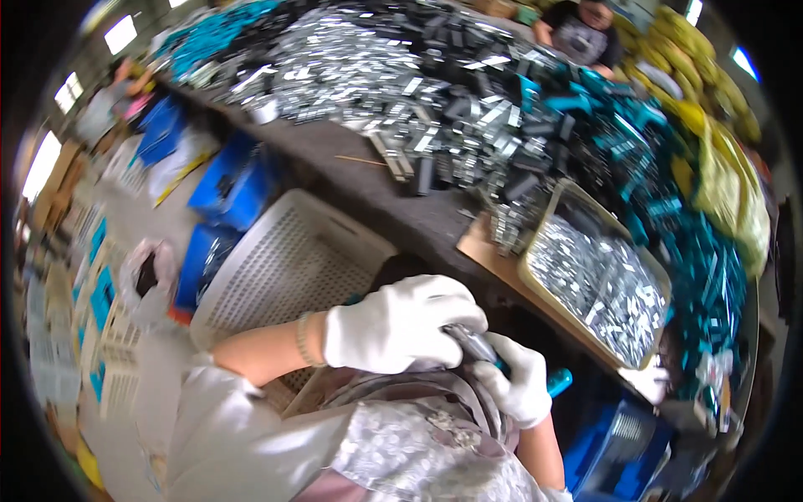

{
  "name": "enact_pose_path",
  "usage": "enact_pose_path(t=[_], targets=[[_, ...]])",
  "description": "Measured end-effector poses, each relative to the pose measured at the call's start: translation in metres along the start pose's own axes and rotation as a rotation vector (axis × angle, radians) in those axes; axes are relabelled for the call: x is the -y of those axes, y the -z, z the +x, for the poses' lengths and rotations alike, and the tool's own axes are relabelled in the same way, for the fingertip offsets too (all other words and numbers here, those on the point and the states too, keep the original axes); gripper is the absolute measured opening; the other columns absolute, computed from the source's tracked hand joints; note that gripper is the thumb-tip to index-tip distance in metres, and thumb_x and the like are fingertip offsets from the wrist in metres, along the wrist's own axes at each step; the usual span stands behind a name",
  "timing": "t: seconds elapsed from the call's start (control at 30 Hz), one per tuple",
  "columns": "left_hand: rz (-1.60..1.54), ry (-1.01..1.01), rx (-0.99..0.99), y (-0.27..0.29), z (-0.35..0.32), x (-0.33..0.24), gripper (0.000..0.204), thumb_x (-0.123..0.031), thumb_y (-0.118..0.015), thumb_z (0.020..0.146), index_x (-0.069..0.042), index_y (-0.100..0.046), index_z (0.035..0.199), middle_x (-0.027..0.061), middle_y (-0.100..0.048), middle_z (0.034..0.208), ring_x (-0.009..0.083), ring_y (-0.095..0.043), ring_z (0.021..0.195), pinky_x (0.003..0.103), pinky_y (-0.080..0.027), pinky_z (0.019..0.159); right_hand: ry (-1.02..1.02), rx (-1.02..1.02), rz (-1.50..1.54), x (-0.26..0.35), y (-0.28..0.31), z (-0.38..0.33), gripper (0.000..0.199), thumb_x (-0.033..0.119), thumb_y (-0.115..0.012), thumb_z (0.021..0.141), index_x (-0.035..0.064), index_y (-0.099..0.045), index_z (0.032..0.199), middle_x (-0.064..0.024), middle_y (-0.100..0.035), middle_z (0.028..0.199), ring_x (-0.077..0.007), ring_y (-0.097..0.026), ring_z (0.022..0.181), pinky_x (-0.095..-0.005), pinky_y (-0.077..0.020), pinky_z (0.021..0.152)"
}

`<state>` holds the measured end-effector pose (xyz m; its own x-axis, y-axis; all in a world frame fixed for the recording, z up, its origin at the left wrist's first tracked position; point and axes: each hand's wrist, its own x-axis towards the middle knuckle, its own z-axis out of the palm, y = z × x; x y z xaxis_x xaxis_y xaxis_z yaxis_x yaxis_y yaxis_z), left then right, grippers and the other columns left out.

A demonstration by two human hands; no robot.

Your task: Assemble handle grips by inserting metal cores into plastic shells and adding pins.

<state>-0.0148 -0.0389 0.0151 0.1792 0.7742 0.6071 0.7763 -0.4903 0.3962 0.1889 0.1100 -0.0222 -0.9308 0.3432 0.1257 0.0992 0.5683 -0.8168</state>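
Note:
Both my hands wear white gloves and meet in front of my lap. My left hand (406, 322) is closed around a small dark grey, shiny piece (473, 343), its fingers curled over it. Right beside it, my right hand (520, 381) is closed on a teal-ended object (559, 382), whose rounded end sticks out past the outer side of the glove. A bit of teal also shows between the hands, against the grey piece. The rest of that object is hidden in my palm, so its kind cannot be made out.
Ahead, a dark table (335, 155) bears a large heap of silver, black and teal parts (351, 67). A cream tray (529, 272) of small shiny pieces stands at its near edge. A white perforated basket (276, 243) is at my left, blue bins (234, 197) beyond. Across sits another person (581, 38).

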Motion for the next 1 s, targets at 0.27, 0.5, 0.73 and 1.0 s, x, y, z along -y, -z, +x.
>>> enact_pose_path(t=[0.27, 0.5, 0.73, 1.0], targets=[[-0.179, 0.240, 0.075, -0.017, 0.006, 0.007, 0.023, -0.013, -0.072, 0.082, -0.006, -0.069, 0.104, 0.0088, -0.068, 0.103, 0.0272, -0.066, 0.089, 0.035, -0.055, 0.076, 0.062, -0.110, -0.087, -0.015, 0.000, -0.012, 0.036, 0.030, -0.074, 0.083, 0.0078, -0.069, 0.110, -0.0158, -0.069, 0.084, -0.0353, -0.068, 0.071, -0.0406, -0.0541, 0.063], [-0.412, 0.627, 0.124, -0.022, 0.000, 0.009, 0.028, -0.010, -0.073, 0.084, -0.005, -0.067, 0.111, 0.0112, -0.067, 0.092, 0.0278, -0.067, 0.073, 0.035, -0.056, 0.069, 0.029, -0.091, -0.277, -0.012, 0.001, -0.015, 0.038, 0.033, -0.074, 0.083, 0.0094, -0.069, 0.111, -0.0142, -0.068, 0.082, -0.0338, -0.068, 0.071, -0.0412, -0.0538, 0.062], [-0.034, 0.205, 0.043, -0.024, 0.005, 0.003, 0.027, -0.013, -0.074, 0.078, -0.007, -0.069, 0.104, 0.0093, -0.065, 0.104, 0.0290, -0.065, 0.096, 0.038, -0.054, 0.083, 0.056, -0.096, -0.103, -0.018, 0.001, -0.016, 0.039, 0.034, -0.074, 0.083, 0.0085, -0.068, 0.112, -0.0157, -0.069, 0.085, -0.0358, -0.068, 0.074, -0.0418, -0.0548, 0.065], [0.109, -0.062, 0.105, -0.025, 0.008, -0.001, 0.020, -0.011, -0.070, 0.079, -0.010, -0.068, 0.099, 0.0073, -0.064, 0.103, 0.0300, -0.062, 0.101, 0.041, -0.053, 0.080, 0.050, -0.103, -0.143, -0.022, 0.001, -0.018, 0.039, 0.034, -0.074, 0.083, 0.0094, -0.068, 0.113, -0.0163, -0.069, 0.085, -0.0364, -0.068, 0.073, -0.0427, -0.0549, 0.064]])
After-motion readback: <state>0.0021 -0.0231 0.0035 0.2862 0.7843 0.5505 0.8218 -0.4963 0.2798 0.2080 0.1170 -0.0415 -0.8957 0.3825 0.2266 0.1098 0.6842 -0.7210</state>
